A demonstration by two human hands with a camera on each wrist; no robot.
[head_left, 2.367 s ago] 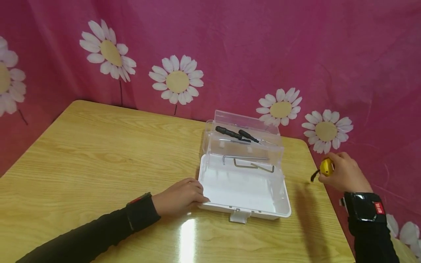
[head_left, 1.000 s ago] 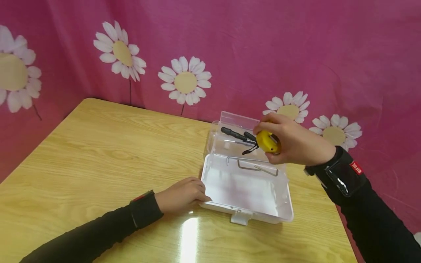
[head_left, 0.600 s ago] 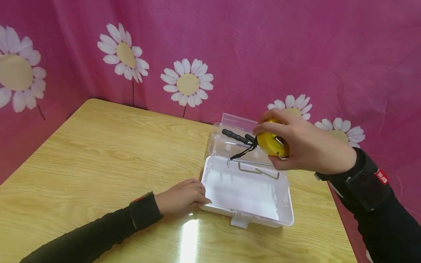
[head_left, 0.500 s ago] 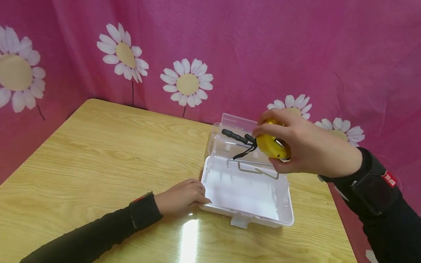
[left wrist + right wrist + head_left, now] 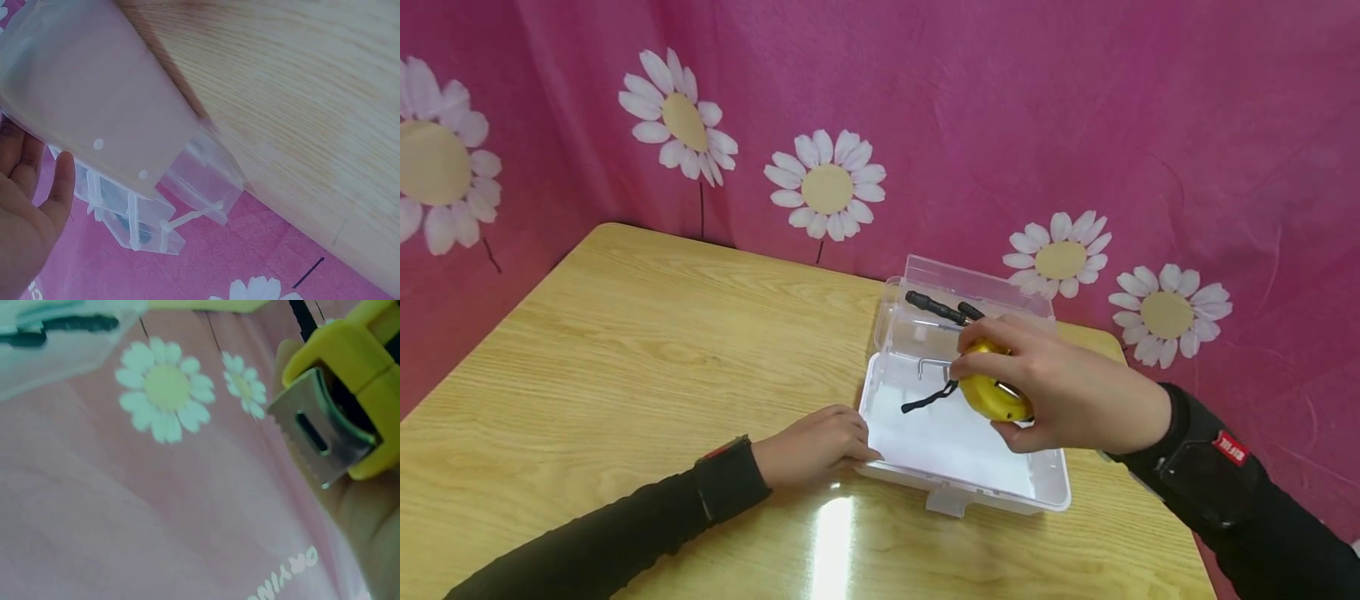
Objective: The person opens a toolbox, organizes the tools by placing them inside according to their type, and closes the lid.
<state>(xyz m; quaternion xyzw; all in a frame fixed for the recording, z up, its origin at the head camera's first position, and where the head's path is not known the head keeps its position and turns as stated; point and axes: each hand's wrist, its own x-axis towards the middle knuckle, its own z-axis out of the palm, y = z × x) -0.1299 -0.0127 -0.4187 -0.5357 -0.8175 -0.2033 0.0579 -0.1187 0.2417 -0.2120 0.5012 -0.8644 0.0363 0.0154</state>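
My right hand [image 5: 1067, 392] grips a yellow tape measure [image 5: 988, 396] between thumb and fingers, over the interior of an open white toolbox [image 5: 951, 450]. A black wrist strap [image 5: 928, 402] hangs from it to the left. The right wrist view shows a slotted metal piece [image 5: 322, 428] on its yellow case. With my left hand [image 5: 816, 446] I hold the toolbox's near left corner, thumb at the rim; its wall [image 5: 94, 81] fills much of the left wrist view. A bent hex key [image 5: 932, 362] lies toward the toolbox's back, partly hidden by my right hand.
A clear tray [image 5: 917, 337] at the toolbox's back holds a black-handled tool [image 5: 934, 307] and another black handle [image 5: 970, 311]. The clear lid [image 5: 951, 275] stands open behind. A white latch [image 5: 947, 502] hangs in front. The wooden table [image 5: 685, 350] meets a pink flowered cloth [image 5: 940, 125].
My right hand has brought the tape measure from the table's right side leftward over the tray, then lower and nearer over the toolbox's interior. My left hand stays at the corner.
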